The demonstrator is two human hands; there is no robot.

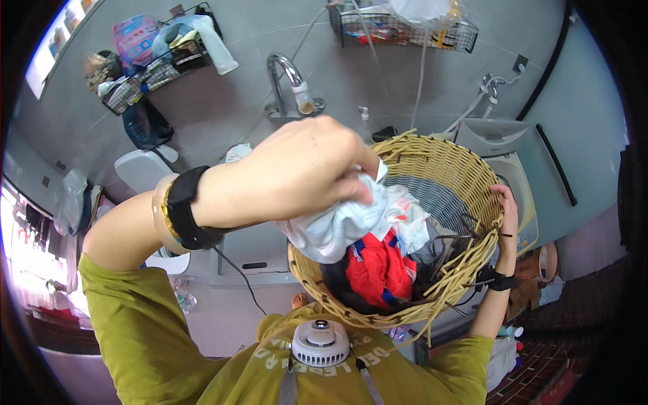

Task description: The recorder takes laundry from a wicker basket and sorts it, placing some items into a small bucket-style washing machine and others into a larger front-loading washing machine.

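Observation:
A yellow wicker basket (pixel 476 179) full of laundry is in front of me, tilted toward me. My right hand (pixel 506 210) grips its right rim, the fingers partly hidden behind the weave. Above the basket's left side, my left hand (pixel 331 158) is closed on a white garment (pixel 331 233) that hangs down onto the basket's rim. Inside the basket lie a red garment (pixel 379 270) with blue trim, a white printed cloth (pixel 408 226), a grey striped cloth (pixel 432 202) and some dark fabric.
A chrome faucet (pixel 289 77) juts from the grey tiled wall. Wire racks (pixel 412 30) with bottles and packets hang above. A white toilet (pixel 138 169) stands to the left. A twin-tub style washing machine (pixel 496 138) sits at the right. A dark cable (pixel 239 277) hangs below my left forearm.

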